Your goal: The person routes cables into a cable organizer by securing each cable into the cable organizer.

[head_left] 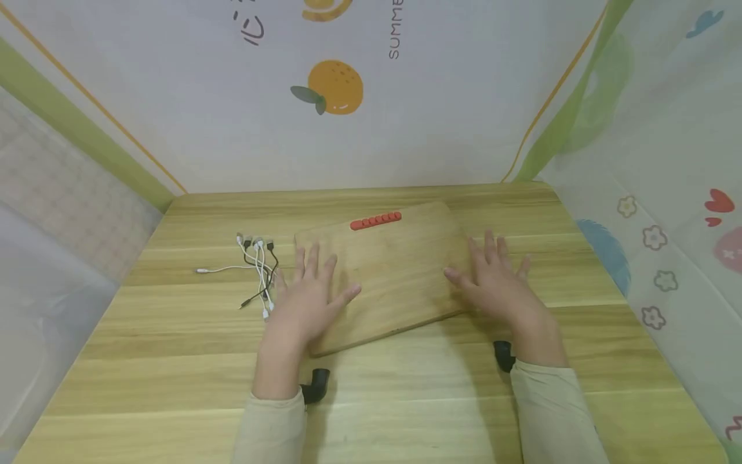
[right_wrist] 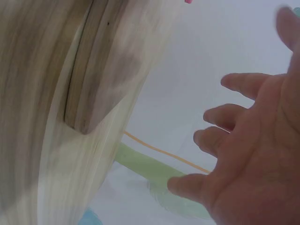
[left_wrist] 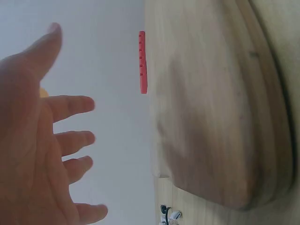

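Note:
A wooden board [head_left: 400,270] lies at a slant on the table. Near its far edge sits a red strip of several rounded segments [head_left: 375,221], seen in the left wrist view as a thin red bar [left_wrist: 142,63]. My left hand [head_left: 307,299] hovers over the board's left side, fingers spread and holding nothing. Over the right edge, my right hand [head_left: 498,280] is likewise spread and holds nothing. Both wrist views show a gap between palm and board. A loose bunch of white and black USB cables [head_left: 263,270] lies just left of my left hand.
The wood-grain table [head_left: 174,361] runs back to a white printed curtain [head_left: 440,116]. More printed sheeting [head_left: 666,193] hangs along the right side. Black curved pieces sit at both wrists, one beside the left [head_left: 315,385] and one beside the right [head_left: 504,356].

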Action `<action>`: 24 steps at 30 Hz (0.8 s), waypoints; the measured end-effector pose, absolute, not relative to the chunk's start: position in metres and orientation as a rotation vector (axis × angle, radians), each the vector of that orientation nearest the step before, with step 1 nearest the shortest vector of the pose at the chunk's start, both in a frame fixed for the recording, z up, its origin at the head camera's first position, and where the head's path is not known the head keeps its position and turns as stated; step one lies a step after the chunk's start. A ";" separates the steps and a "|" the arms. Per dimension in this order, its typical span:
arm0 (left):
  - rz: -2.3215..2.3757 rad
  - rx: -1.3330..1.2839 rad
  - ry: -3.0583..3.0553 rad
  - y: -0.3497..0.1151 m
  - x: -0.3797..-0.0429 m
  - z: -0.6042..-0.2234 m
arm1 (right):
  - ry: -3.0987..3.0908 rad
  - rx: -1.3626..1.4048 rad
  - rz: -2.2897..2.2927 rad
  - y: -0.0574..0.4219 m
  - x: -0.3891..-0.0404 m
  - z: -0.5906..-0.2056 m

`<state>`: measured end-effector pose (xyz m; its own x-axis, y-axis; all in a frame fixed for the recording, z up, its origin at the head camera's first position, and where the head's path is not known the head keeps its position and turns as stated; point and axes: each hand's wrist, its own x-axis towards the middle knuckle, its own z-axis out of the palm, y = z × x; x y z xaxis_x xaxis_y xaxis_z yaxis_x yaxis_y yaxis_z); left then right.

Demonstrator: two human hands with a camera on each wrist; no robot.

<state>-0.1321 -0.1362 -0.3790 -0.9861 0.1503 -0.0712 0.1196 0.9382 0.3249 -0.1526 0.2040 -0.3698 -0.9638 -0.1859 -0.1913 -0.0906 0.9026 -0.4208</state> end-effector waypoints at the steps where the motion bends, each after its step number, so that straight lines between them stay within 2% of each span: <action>1: 0.501 0.214 2.990 -0.136 -0.132 -0.380 | 2.830 -0.219 -0.609 0.203 -0.152 -0.370; 13: 0.459 0.148 2.799 -0.133 -0.125 -0.383 | 2.733 -0.408 -0.596 0.191 -0.152 -0.381; 24: 0.430 0.043 2.774 -0.122 -0.125 -0.381 | 2.677 -0.417 -0.458 0.180 -0.154 -0.385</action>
<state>-0.1252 -0.1218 -0.3807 -0.9442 0.0797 -0.3196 -0.0208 0.9539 0.2993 -0.1540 0.1797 -0.3854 -0.8791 -0.3486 -0.3250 -0.2207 0.9022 -0.3706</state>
